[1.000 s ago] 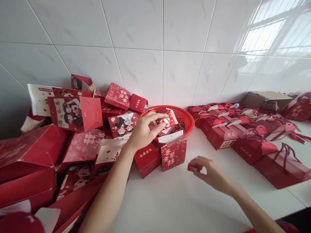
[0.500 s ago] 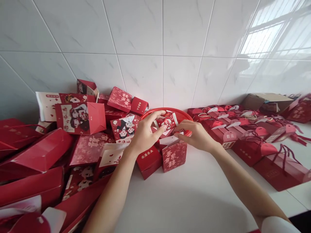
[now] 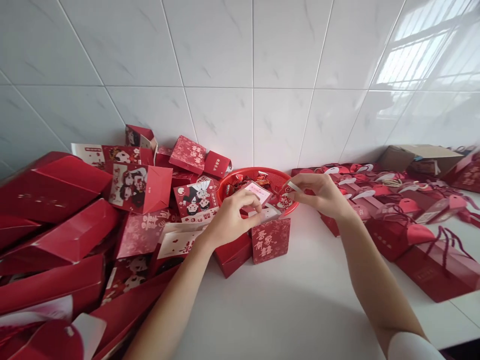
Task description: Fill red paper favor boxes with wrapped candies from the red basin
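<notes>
A white tiled wall point(image 3: 221, 45) backs the white table point(image 3: 296, 300). On the table's left lies a heap of red cartons point(image 3: 52, 185), tilted and overlapping; on its right stand red gift boxes point(image 3: 438, 262), some with cord handles. Between them, by the wall, sits a red mesh basket point(image 3: 279, 177) with shiny wrapped pieces in it.

The hands are apart. The left hand point(image 3: 234, 217) bends over the near box, thumb close to the fingertips; whether it grips the flap, I cannot tell. The right hand point(image 3: 323, 194) has thumb and fingers pinched on a packet's white end at the basket's right rim. I judge the step in hand to be picking at this packet while the left hand minds the box; the next move calls for a light pinch and a steady box.

That upright box point(image 3: 270, 241) stands just in front of the basket, red, pale-lettered, its top undone. The packet point(image 3: 284, 201) is red with white characters
</notes>
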The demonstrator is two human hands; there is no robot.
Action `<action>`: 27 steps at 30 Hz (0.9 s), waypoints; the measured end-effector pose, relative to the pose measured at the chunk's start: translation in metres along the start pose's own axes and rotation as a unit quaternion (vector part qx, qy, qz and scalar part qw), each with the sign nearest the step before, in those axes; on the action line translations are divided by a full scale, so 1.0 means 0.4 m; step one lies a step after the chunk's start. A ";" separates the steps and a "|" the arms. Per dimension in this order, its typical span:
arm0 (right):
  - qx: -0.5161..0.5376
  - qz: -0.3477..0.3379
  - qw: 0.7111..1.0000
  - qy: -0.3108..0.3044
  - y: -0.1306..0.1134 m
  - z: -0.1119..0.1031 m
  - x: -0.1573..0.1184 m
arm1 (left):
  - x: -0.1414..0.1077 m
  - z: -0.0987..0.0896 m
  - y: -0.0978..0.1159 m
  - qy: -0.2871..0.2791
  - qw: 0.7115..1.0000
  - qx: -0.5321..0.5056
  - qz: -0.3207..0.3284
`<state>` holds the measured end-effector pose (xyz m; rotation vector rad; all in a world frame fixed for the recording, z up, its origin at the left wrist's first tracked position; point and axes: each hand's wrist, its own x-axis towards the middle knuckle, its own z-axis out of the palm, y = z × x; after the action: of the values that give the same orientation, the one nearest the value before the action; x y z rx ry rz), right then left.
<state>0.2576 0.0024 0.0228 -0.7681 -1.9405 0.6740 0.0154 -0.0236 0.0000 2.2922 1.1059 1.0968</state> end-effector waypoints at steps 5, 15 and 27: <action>-0.081 -0.024 0.995 -0.050 0.011 0.007 0.000 | -0.005 0.013 -0.020 -0.047 0.994 -0.014 -0.095; -0.116 -0.014 0.989 -0.093 0.036 0.023 0.002 | -0.009 0.016 -0.041 -0.070 0.987 -0.004 -0.146; -0.142 0.053 0.963 -0.222 0.059 -0.003 -0.002 | -0.011 0.008 -0.021 -0.117 0.989 0.027 -0.087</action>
<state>0.2647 0.0173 0.0061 -0.9642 -2.4568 0.6821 0.0119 -0.0217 -0.0093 2.2459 1.2237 0.7202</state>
